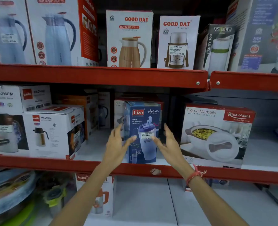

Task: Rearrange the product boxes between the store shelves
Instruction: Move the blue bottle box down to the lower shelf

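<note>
- Liza Hydrate Pro box [143, 131], blue and printed with a lidded tumbler, stands upright at the front of the middle red shelf [86, 166], a white price sticker on its face.
- Both hands frame the carton: the left hand [117, 144] at its left edge and the right hand [169, 142] at its right, fingers spread wide and loosely curved, thumbs in front of the printed face; neither hand has closed on the box, and actual contact cannot be confirmed through the motion blur.
- A red thread bracelet [194, 174] circles the right wrist.
- Directly behind the blue carton sits a partly hidden white Sigma box [119, 111].
- To its right, apart from it, rests a Sigma Marbella casserole box [216, 134]; to its left, Cello Magnum flask boxes [53, 132] are stacked.
- On the upper shelf [94, 76], two Good Day cartons [129, 39] picture a tan jug and a strapped flask, beside a dark Fable Caddy 300 box [216, 48].
</note>
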